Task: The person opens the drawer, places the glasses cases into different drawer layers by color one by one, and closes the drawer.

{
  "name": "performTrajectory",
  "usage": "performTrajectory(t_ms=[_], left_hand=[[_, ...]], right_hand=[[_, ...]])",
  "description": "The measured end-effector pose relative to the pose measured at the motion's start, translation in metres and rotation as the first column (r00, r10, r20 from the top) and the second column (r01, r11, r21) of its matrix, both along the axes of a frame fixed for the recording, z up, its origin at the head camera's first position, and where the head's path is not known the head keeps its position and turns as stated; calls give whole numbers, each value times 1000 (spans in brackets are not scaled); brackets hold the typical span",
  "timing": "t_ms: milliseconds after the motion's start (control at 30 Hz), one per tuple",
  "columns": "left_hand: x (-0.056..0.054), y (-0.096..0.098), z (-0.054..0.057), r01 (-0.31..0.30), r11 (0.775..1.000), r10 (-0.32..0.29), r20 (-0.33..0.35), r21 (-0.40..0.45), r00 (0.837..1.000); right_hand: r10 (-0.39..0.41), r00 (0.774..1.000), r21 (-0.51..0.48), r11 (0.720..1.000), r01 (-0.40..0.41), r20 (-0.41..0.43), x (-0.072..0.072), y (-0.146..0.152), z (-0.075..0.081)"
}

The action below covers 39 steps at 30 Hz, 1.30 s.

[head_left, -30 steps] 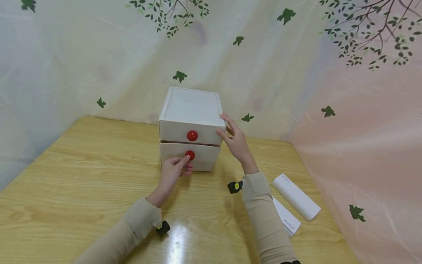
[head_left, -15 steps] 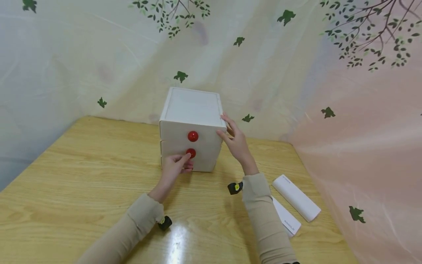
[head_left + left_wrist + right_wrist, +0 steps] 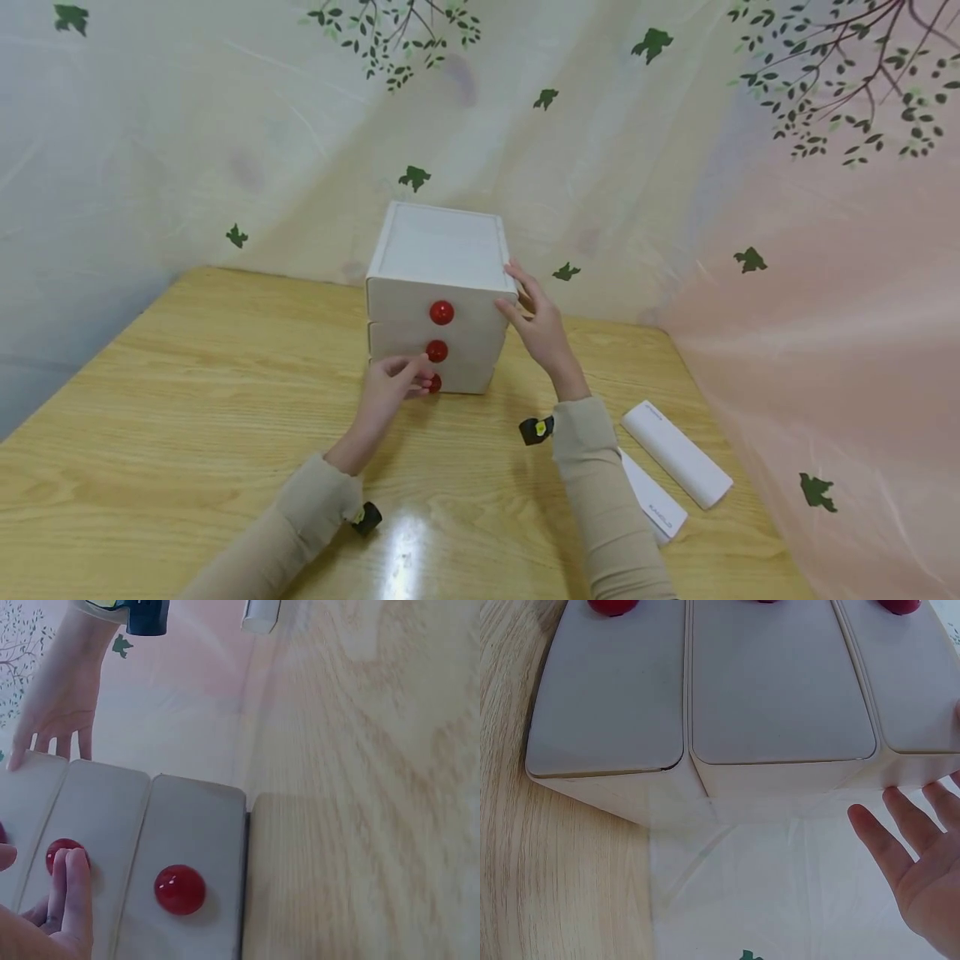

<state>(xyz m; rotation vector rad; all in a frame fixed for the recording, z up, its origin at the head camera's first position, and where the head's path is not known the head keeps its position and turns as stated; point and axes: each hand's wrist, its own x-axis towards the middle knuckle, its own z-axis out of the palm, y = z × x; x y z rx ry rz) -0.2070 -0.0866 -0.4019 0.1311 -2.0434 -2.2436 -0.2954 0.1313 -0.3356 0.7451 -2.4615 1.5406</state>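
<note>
A white box of three stacked drawers (image 3: 442,242) stands on the table, every drawer front flush. Each front carries a red knob: top (image 3: 442,312), middle (image 3: 437,351) and bottom (image 3: 180,889), the last partly behind my left hand in the head view. My left hand (image 3: 390,387) is just in front of the middle knob, its fingers fairly straight and the thumb apart from them in the left wrist view. Whether a fingertip touches the knob I cannot tell. Against the box's upper right edge rests my right hand (image 3: 542,329), fingers spread along the side and thumb on the front.
Two white oblong cases, one (image 3: 677,454) beside the other (image 3: 651,498), lie on the wooden table (image 3: 187,417) at the right; my right forearm covers part of the nearer one. A leaf-printed curtain (image 3: 300,150) hangs behind the table and along the right side.
The middle drawer, slightly out one second ago, has been pushed in flush. My left hand has since drawn back a little from its knob, uncovering the bottom knob. The right hand stays put.
</note>
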Motion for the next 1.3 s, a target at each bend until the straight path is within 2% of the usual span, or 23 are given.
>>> performTrajectory(t_ms=[100,167,200,267,333,400,467,533,633,767,833,867,900,933,1000,1100,1200,1300], left_hand=[[3,-5,4,-42,998,39,-73,-43,997],[5,-10,8,-65,995,53,-149,-79,987],[5,-12,11,-81,992,62,-199,-92,978],[4,-19,17,-125,987,87,-313,-103,946],[3,-25,23,-176,981,123,-429,-86,895],[1,-32,29,-219,975,160,-530,-49,833],[-2,-39,34,-250,968,185,-610,-21,770],[-5,-45,40,-260,966,194,-668,1,718],[-9,-54,46,-254,967,177,-742,9,646],[-17,-67,49,-199,980,113,-831,3,545],[-22,-73,49,-180,984,76,-859,-19,506],[-24,-75,49,-177,984,59,-868,-35,494],[-26,-78,49,-177,983,42,-871,-51,490],[-27,-80,49,-181,981,28,-869,-71,494],[-29,-83,48,-193,974,-2,-859,-117,512],[-31,-84,48,-218,957,-40,-829,-193,557],[-32,-85,47,-252,930,-67,-799,-266,597],[-33,-83,46,-277,909,-68,-767,-311,638]], right_hand=[[-5,1000,-1,1000,5,-6,-1,0,-1],[-8,1000,-4,1000,8,-10,-2,0,-1],[-7,1000,-5,1000,7,-12,-2,-1,-1],[-8,1000,-7,1000,8,-14,-3,-1,-1],[-7,1000,-7,1000,7,-14,-3,-2,0],[-7,1000,-4,1000,7,-13,-3,-2,0],[-8,1000,-3,1000,8,-11,-4,-2,0],[-9,1000,-1,1000,9,-6,-4,-2,0],[-11,1000,-2,1000,11,1,-4,-2,1],[-13,1000,-3,1000,13,11,-4,-3,1],[-11,1000,-4,1000,11,14,-5,-3,1],[-11,1000,-5,1000,11,15,-5,-3,1],[-12,1000,-6,1000,13,16,-5,-3,1],[-15,1000,-5,1000,15,15,-5,-2,1],[-22,1000,-4,1000,22,9,-4,-2,1],[-28,1000,-2,1000,28,-1,-3,-2,1],[-28,1000,-6,1000,28,-4,-2,-3,1],[-26,1000,-11,1000,26,6,-2,-4,0]])
